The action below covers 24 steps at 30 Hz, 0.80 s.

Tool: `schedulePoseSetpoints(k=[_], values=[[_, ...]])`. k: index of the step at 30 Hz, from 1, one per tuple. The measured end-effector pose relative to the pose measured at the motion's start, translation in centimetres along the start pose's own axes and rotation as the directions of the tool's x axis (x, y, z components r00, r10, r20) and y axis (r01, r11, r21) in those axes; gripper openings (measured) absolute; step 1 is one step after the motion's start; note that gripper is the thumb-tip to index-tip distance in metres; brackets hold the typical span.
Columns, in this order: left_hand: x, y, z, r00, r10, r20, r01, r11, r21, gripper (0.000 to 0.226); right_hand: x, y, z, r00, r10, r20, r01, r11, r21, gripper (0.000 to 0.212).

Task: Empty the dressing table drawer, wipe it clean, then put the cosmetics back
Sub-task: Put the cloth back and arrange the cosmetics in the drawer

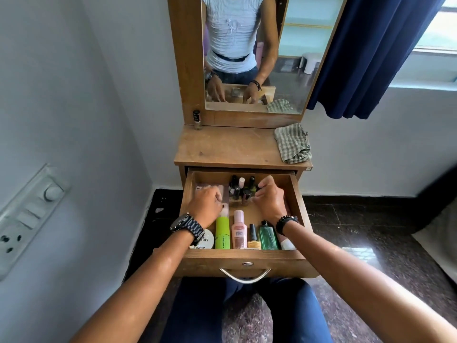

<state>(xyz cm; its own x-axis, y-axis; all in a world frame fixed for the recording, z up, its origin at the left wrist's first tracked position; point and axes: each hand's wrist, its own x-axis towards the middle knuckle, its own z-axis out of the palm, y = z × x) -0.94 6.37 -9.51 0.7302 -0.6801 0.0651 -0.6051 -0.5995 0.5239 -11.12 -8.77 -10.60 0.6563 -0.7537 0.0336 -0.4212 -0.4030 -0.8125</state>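
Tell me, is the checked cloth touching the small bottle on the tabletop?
Apart. The head view shows the checked cloth at the tabletop's right edge and the small bottle at its back left, bare wood between.

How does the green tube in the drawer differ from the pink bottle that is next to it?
The green tube is bright lime and keeps the same width throughout; the pink bottle is pale pink and narrows to a neck under its cap. The left hand covers the tube's far end, while the bottle shows whole. Both lie flat, side by side, in the front row of the drawer.
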Motion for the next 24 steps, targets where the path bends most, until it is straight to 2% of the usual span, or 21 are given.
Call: schedulePoseSetpoints(k=[5, 8, 11, 16, 21, 24], values=[[-2.7, -2.4, -1.6, 0.983, -0.012, -0.182, 0.027, 0.997, 0.076, 0.013, 0.3, -4.1, 0.2, 0.985, -0.169, 0.026, 0.166, 0.981, 0.1, 0.022], [-2.7, -2.6, -1.3, 0.99, 0.0, -0.138, 0.015, 0.994, 0.105, 0.04, 1.3, -6.8, 1.3, 0.96, -0.264, 0.089, 0.257, 0.963, 0.088, 0.018], [-1.8, -2.9, -1.6, 0.994, -0.084, -0.072, 0.092, 0.988, 0.12, 0.057, 2.9, -9.5, 3.5, 0.942, -0.303, 0.142, 0.293, 0.952, 0.091, 0.019], [-1.0, -4.1, -1.2, 0.986, -0.145, -0.083, 0.152, 0.985, 0.086, 0.047, 7.5, -12.2, 6.5, 0.946, -0.288, 0.149, 0.287, 0.957, 0.026, 0.031], [-0.5, -4.3, -0.8, 0.983, -0.151, -0.105, 0.157, 0.986, 0.05, 0.048, 12.5, -14.3, 8.5, 0.951, -0.29, 0.108, 0.294, 0.955, -0.029, 0.016], [-0.5, -4.6, -0.5, 0.979, -0.163, -0.125, 0.168, 0.985, 0.028, 0.05, 14.8, -15.3, 9.8, 0.942, -0.332, 0.049, 0.336, 0.935, -0.11, 0.035]])
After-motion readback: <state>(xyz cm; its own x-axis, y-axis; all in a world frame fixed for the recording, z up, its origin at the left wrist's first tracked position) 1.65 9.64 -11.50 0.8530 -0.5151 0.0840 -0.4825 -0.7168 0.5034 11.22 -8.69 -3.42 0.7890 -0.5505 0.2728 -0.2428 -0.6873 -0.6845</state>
